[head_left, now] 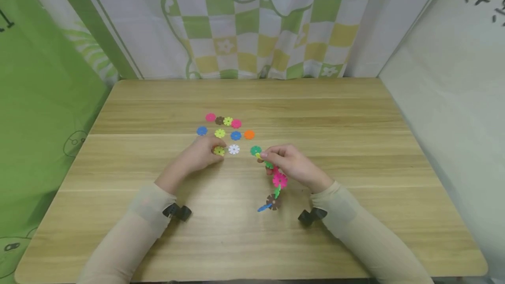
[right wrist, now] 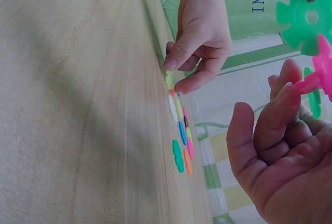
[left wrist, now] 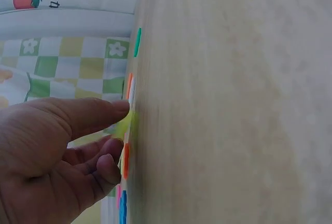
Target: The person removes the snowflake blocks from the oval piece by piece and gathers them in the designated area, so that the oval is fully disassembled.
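Note:
My left hand (head_left: 199, 154) pinches a yellow snowflake disc (head_left: 218, 151) at the left end of the nearest row. In the right wrist view this yellow disc (right wrist: 169, 80) stands tilted between thumb and finger, low over the table. A white disc (head_left: 234, 149) lies just to its right. My right hand (head_left: 296, 165) holds a chain of interlocked snowflake discs above the table. The chain hangs toward me, with a pink disc (head_left: 279, 180), a brown disc (head_left: 273, 202) and a blue disc (head_left: 263, 207) at its low end. The fingers partly hide its upper part.
Several loose discs lie flat beyond the hands, among them a blue disc (head_left: 202, 131), an orange disc (head_left: 249, 135) and a pink disc (head_left: 211, 117). A green disc (head_left: 255, 150) lies by the right fingertips. Curtains hang behind the wooden table (head_left: 335, 117).

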The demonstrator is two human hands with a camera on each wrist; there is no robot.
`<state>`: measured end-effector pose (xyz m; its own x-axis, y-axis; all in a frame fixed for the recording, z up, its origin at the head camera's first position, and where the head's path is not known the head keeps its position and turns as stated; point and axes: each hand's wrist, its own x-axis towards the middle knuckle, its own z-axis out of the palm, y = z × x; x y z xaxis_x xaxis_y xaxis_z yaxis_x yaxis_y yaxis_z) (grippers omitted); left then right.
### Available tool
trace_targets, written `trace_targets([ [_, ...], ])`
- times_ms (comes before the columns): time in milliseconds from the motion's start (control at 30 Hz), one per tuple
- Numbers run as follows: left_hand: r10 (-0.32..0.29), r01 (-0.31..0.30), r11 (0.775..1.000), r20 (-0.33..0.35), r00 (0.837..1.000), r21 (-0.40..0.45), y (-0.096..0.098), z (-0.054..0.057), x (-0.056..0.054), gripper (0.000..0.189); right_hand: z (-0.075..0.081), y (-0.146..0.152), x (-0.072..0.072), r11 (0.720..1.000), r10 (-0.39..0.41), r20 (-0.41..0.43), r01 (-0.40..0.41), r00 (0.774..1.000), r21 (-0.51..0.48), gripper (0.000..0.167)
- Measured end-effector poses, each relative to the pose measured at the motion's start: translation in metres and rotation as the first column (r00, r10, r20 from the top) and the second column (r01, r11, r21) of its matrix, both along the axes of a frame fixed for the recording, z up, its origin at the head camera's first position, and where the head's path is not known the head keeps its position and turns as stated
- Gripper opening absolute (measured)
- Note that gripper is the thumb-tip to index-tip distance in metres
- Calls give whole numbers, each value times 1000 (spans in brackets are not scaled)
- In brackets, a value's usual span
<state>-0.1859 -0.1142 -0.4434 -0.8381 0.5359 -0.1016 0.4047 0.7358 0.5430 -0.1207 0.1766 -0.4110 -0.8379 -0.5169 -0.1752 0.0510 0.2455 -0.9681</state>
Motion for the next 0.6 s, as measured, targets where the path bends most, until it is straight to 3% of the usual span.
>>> trace_targets([
  [300, -8, 8, 999, 10, 1000, 41, 6, 9, 4, 40, 1, 2, 1, 999, -6, -16, 6, 1000, 31, 37],
  [467, -55, 54, 989, 7, 998, 140, 15, 24, 13, 34, 3, 0, 3, 999, 1, -23, -1, 1000, 34, 36],
  [600, -135, 144, 961, -52, 989, 236, 27, 40, 25, 32, 4, -2, 3, 999, 11, -36, -9, 999, 32, 35],
])
